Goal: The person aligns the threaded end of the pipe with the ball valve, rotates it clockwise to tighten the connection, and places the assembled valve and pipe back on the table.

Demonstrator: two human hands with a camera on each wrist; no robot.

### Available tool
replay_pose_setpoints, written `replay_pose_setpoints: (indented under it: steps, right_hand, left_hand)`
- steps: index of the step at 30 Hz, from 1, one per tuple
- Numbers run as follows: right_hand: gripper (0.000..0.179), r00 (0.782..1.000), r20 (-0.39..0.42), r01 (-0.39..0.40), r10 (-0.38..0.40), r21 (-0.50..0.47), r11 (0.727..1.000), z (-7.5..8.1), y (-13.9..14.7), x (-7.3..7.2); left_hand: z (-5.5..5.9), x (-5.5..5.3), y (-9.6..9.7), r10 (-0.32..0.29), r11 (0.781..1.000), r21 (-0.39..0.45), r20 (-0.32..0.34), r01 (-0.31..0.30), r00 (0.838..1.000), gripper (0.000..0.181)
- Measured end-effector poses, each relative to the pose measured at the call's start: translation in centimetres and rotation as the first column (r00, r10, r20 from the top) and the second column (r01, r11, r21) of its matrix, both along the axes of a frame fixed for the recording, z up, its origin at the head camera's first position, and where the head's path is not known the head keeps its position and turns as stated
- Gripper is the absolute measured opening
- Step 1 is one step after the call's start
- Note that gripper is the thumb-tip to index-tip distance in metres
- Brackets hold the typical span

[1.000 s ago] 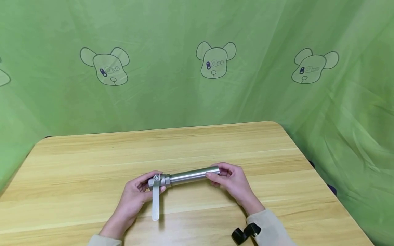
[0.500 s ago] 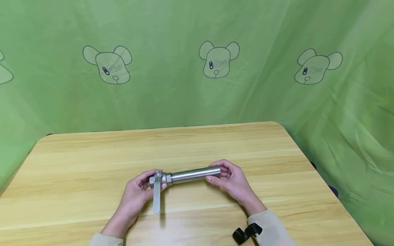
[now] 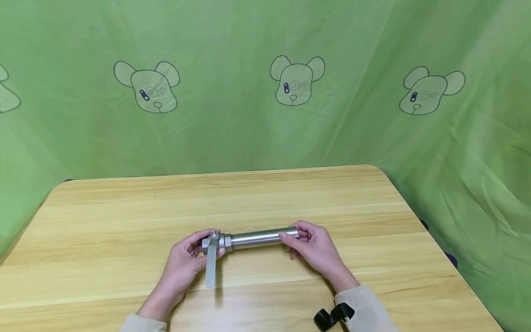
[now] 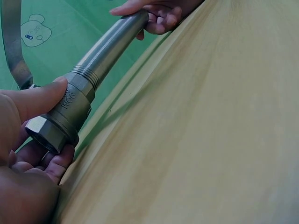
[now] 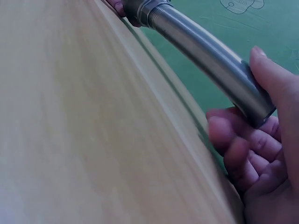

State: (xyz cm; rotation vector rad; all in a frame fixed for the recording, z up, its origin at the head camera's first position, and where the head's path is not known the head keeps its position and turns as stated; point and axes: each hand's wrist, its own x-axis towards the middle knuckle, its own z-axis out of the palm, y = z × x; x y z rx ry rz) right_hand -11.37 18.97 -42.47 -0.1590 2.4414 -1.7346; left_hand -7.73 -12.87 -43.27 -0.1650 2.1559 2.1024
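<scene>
My left hand [image 3: 182, 265] grips a metal ball valve [image 4: 70, 109] by its hexagonal body, thumb on the near side and fingers beneath. The valve's flat lever handle [image 3: 211, 267] points toward me in the head view. Into the valve's right end runs a shiny steel pipe [image 3: 257, 238], with a few threads showing at the joint in the left wrist view. My right hand [image 3: 317, 249] pinches the pipe's free end between thumb and fingers. Valve and pipe are held roughly level above the table, the pipe's right end slightly higher in the head view.
A wooden table [image 3: 124, 207] lies under both hands. Behind it and to its right hangs a green curtain [image 3: 228, 129] printed with bear heads. A black clip-like device [image 3: 333, 317] sits at my right sleeve.
The lever's tip has tilted up a little, so it looks shorter. My right fingers have shifted their hold on the pipe's end, loosening and closing around it again. The left hand's grip looks unchanged.
</scene>
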Motion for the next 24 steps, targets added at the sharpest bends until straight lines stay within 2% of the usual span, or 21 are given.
replay_pose_setpoints:
  steps: [5, 12, 20, 24]
  right_hand:
    - [0.026, 0.995, -0.092, 0.029, -0.024, 0.053, 0.998, -0.18, 0.04, -0.01]
    - [0.044, 0.999, -0.036, -0.043, 0.04, -0.078, 0.996, -0.18, 0.42, -0.09]
    - [0.04, 0.999, 0.038, -0.021, 0.023, -0.06, 0.998, -0.02, 0.48, -0.21]
    - [0.038, 0.998, 0.046, -0.03, 0.033, -0.044, 0.999, 0.1, 0.39, -0.12]
  left_hand:
    - [0.08, 0.02, 0.01, 0.002, 1.0, 0.014, -0.005, -0.002, 1.0, 0.059]
    - [0.1, 0.04, 0.06, 0.012, 1.0, -0.01, -0.002, -0.012, 1.0, 0.058]
    - [0.17, 0.07, -0.03, 0.003, 1.0, -0.012, 0.001, -0.003, 1.0, 0.058]
    - [0.25, 0.1, -0.03, 0.0, 1.0, -0.015, 0.005, 0.0, 1.0, 0.058]
